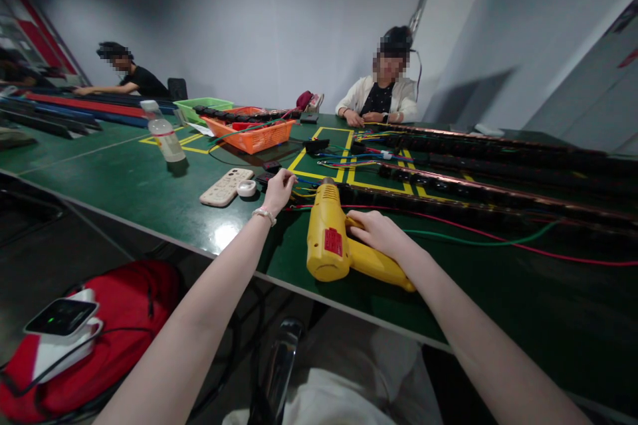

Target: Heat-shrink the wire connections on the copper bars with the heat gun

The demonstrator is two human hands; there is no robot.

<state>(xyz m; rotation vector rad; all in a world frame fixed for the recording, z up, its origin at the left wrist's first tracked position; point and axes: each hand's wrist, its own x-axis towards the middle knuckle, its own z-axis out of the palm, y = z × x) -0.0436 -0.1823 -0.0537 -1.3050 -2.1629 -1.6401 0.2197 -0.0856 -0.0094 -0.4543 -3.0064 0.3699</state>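
Observation:
A yellow heat gun (325, 232) rests on the green table before me, its nozzle pointing away. My right hand (379, 232) is closed round its handle near the trigger, the fingertips partly hidden behind it. Left of the nozzle, my left hand (280, 191) is pinched on thin wires (306, 182), blue ones showing at the fingertips. Yellow wires run just below them. These lead toward a long black cable harness (399, 200) stretching to the right. Small black connectors (269, 172) lie behind my left hand.
Left of my hand lie a phone (226, 187) and a small white case (246, 188). Beyond stand a bottle (164, 133) and an orange basket (254, 138) holding wiring. More harnesses (498, 187) cross the right side. A person (379, 96) sits opposite; a red bag (124, 305) is below left.

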